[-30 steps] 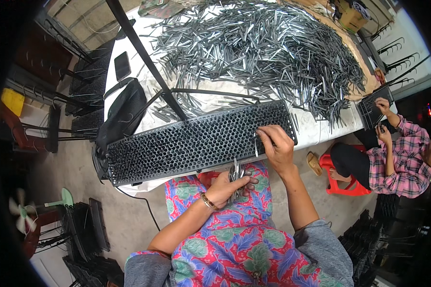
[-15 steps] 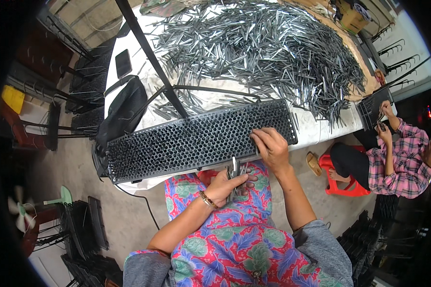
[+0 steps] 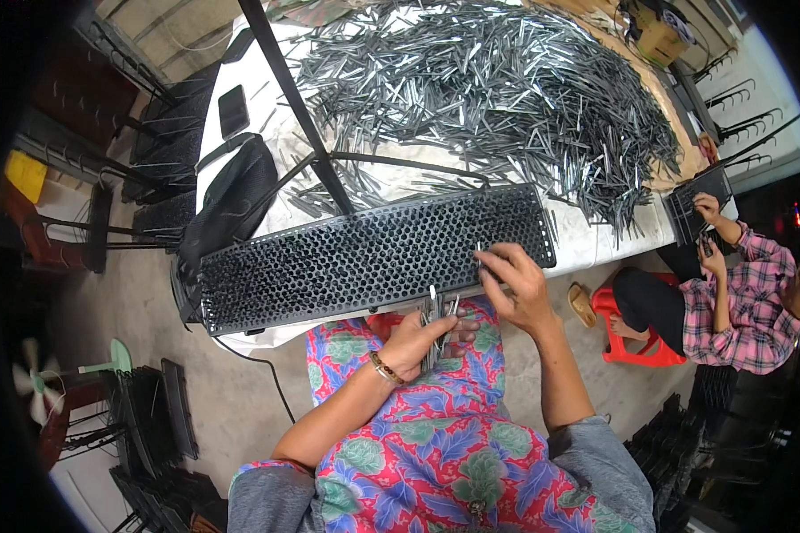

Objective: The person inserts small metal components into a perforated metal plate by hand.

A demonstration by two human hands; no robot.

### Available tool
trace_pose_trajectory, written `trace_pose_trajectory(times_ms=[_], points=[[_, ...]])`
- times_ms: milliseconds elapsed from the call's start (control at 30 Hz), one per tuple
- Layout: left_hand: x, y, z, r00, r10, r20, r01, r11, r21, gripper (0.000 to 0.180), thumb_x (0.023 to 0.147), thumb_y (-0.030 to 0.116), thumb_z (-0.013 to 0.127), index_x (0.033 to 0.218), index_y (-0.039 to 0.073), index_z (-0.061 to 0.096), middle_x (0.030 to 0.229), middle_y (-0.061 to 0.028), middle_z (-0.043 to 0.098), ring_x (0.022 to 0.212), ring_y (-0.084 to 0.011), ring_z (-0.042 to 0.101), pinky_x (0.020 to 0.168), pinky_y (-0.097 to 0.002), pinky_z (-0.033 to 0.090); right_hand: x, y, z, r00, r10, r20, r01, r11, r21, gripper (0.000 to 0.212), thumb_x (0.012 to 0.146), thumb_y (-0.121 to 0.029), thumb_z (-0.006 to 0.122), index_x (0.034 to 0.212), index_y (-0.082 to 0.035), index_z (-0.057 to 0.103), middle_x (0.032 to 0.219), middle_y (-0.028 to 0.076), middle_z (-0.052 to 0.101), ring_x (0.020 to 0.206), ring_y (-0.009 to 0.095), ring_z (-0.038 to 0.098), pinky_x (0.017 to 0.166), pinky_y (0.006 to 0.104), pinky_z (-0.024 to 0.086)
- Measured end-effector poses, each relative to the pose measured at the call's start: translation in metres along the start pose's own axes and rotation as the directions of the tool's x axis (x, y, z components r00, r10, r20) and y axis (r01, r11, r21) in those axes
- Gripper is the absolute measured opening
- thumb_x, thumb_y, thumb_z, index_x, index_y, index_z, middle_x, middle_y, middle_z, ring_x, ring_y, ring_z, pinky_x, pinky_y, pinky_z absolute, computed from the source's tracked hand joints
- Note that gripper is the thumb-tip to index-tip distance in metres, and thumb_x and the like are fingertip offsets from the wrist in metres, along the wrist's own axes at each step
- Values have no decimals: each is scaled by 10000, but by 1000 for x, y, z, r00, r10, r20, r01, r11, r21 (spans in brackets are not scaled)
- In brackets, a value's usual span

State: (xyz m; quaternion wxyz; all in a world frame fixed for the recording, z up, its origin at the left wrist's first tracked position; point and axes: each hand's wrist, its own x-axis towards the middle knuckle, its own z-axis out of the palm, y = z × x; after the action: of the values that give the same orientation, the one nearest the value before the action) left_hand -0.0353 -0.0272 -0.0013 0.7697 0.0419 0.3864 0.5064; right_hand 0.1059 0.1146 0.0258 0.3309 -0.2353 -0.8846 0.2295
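Note:
My left hand (image 3: 418, 342) is closed around a bunch of thin dark grey strips (image 3: 435, 330), low in front of the panel over my lap. Their shiny ends stick up past the thumb. My right hand (image 3: 516, 284) is at the right part of a long black panel (image 3: 364, 253) full of round holes. A single thin strip (image 3: 479, 247) shows at the tips of its thumb and index finger, which close on it; the other fingers are curled loosely. The panel lies slanted along the table's near edge, a black post (image 3: 307, 124) rising behind it.
A large heap of loose strips (image 3: 498, 98) covers the white-topped table (image 3: 587, 253). A phone (image 3: 234, 110) and a black mesh bag (image 3: 240, 186) lie at the left. At the right, a person in a plaid shirt (image 3: 733, 311) works by a red stool (image 3: 627, 342). A fan (image 3: 40, 386) stands lower left.
My right hand has drawn back slightly to the right and toward me, and a strip now shows at its fingertips. My left hand stays nearly in place. The view has shifted a little.

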Motion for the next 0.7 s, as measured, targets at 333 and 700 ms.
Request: trace_pose_trajectory(times_ms=[333, 700], points=[[1, -1, -2, 1000, 0, 2, 0, 1000, 12, 288, 919, 131, 530, 1181, 18, 500, 1096, -174, 614, 914, -211, 638, 720, -322, 569, -27, 15, -6, 963, -231, 138, 251, 957, -146, 269, 719, -20, 638, 987, 9, 623, 1001, 133, 606, 817, 271, 584, 708, 360, 462], [-9, -10, -10, 1000, 2, -26, -2, 1000, 6, 273, 928, 114, 505, 1178, 8, 477, 1047, -165, 629, 890, -204, 632, 710, -313, 556, -4, -22, 14, 983, -89, -160, 111, 985, 129, 221, 716, 89, 668, 928, 33, 641, 867, 150, 649, 803, 269, 632, 699, 320, 506]])
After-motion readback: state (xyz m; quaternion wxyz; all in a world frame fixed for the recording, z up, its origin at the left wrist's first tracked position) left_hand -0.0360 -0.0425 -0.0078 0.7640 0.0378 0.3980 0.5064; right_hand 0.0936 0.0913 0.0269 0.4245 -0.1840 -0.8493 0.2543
